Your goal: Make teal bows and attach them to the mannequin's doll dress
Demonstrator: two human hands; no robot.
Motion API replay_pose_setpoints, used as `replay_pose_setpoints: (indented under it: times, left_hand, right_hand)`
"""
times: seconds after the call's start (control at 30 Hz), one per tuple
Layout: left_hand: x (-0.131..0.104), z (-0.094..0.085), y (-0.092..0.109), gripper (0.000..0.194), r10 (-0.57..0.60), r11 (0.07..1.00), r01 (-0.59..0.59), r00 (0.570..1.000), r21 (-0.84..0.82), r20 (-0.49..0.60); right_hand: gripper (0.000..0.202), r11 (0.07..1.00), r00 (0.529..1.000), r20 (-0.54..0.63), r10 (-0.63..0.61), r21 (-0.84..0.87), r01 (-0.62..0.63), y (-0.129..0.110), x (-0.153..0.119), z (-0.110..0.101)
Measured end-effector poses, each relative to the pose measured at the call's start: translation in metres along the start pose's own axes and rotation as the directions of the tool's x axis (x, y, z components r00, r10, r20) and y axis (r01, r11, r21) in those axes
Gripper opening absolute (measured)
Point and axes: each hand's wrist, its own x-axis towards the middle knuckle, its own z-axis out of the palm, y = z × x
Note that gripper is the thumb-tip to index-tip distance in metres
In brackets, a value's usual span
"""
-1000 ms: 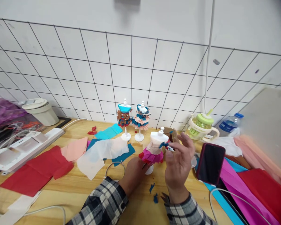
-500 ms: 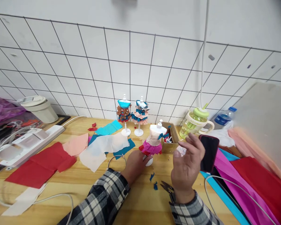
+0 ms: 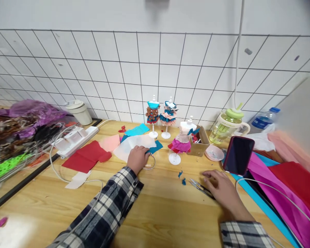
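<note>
My left hand rests over the edge of a white cloth piece, beside a teal cloth piece. Its fingers are curled, and the fingertips are hidden from me. Near its thumb lies a thin ring. To the right, my right hand hovers with thumb and fingers apart, close to thread snips on the table. A small white dress form in a pale bodice, magenta ruffled skirt and teal bow stands between the hands, untouched. Teal scraps lie by the snips' tips.
Behind stand two more dressed forms, a cardboard box and a cup. A phone leans at right by a pink dish and folded cloths. Red cloth and a power strip lie left.
My left hand has let go of the magenta-skirted dress form and moved left onto the cloths. My right hand has dropped from its raised position toward the snips. The camera view has shifted.
</note>
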Motion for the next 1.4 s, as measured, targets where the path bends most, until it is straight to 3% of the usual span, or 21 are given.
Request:
replay_pose_setpoints:
  times: [0.13, 0.23, 0.43, 0.63, 0.7, 0.8, 0.83, 0.9, 0.97, 1.03, 1.1, 1.17, 1.23, 1.33, 1.4]
  left_hand:
    - [0.003, 0.005, -0.007, 0.028, -0.039, 0.999, 0.039, 0.999, 0.026, 0.008]
    - [0.004, 0.008, -0.004, 0.038, -0.084, 0.996, 0.084, 0.996, 0.031, 0.001]
    - [0.007, 0.016, -0.010, 0.035, -0.175, 0.984, 0.176, 0.983, 0.026, -0.056]
    - [0.011, 0.016, -0.007, 0.023, -0.178, 0.984, 0.173, 0.968, -0.042, -0.177]
    - [0.010, 0.011, -0.004, 0.023, -0.136, 0.989, 0.110, 0.944, -0.100, -0.302]
    - [0.003, 0.004, 0.002, 0.017, -0.060, 0.968, -0.088, 0.828, -0.235, -0.557]
    - [0.000, 0.002, 0.005, 0.016, -0.068, 0.950, -0.135, 0.793, -0.283, -0.605]
    - [-0.010, -0.001, 0.009, 0.018, -0.119, 0.903, -0.178, 0.772, -0.391, -0.625]
    - [-0.022, -0.002, 0.014, 0.024, -0.155, 0.838, -0.206, 0.799, -0.506, -0.581]
    - [-0.035, -0.002, 0.019, 0.019, -0.173, 0.740, -0.202, 0.864, -0.642, -0.472]
    - [-0.046, 0.000, 0.023, 0.017, -0.183, 0.512, -0.139, 0.946, -0.848, -0.266]
    - [-0.054, 0.002, 0.028, 0.024, -0.176, 0.231, 0.012, 0.984, -0.973, -0.029]
    - [-0.061, 0.005, 0.035, 0.026, -0.156, 0.055, 0.150, 0.978, -0.987, 0.140]
    - [-0.068, 0.007, 0.048, 0.021, -0.087, -0.018, 0.275, 0.957, -0.961, 0.276]
    - [-0.070, 0.008, 0.054, 0.026, 0.030, -0.053, 0.400, 0.917, -0.915, 0.399]
  right_hand:
    - [0.031, 0.998, 0.994, 0.104, 0.033, -0.061, -0.027, 0.020, -0.003, -0.005]
    - [0.022, 0.992, 0.988, 0.138, 0.066, -0.115, -0.050, 0.029, -0.005, -0.007]
    - [0.023, 0.985, 0.979, 0.181, 0.091, -0.164, -0.061, 0.019, -0.006, -0.013]
    - [0.010, 0.978, 0.963, 0.250, 0.104, -0.201, -0.053, 0.013, -0.007, -0.012]
    - [0.010, 0.964, 0.967, 0.195, 0.167, -0.236, -0.119, 0.013, -0.007, -0.012]
    - [0.012, 0.954, 0.967, 0.074, 0.244, -0.198, -0.226, 0.009, -0.006, -0.012]
    - [0.014, 0.961, 0.969, 0.047, 0.244, -0.142, -0.236, 0.006, -0.006, -0.011]
    - [0.019, 0.980, 0.980, 0.001, 0.199, 0.009, -0.199, -0.003, -0.007, -0.008]
    - [0.026, 0.985, 0.992, -0.047, 0.120, 0.131, -0.113, -0.013, -0.007, -0.003]
    - [0.030, 0.985, 0.998, -0.060, 0.031, 0.169, -0.021, -0.021, -0.007, 0.003]
    - [0.030, 0.991, 1.000, -0.028, -0.009, 0.136, 0.013, -0.025, -0.007, 0.007]
    - [0.025, 0.996, 0.999, -0.013, 0.039, 0.084, -0.038, -0.024, -0.007, 0.007]
    - [0.023, 0.990, 0.992, -0.043, 0.115, 0.083, -0.112, -0.022, -0.007, 0.004]
    - [0.033, 0.975, 0.988, -0.073, 0.134, 0.187, -0.118, -0.032, -0.010, 0.002]
    - [0.038, 0.958, 0.995, -0.039, 0.091, 0.276, -0.077, -0.050, -0.015, 0.006]
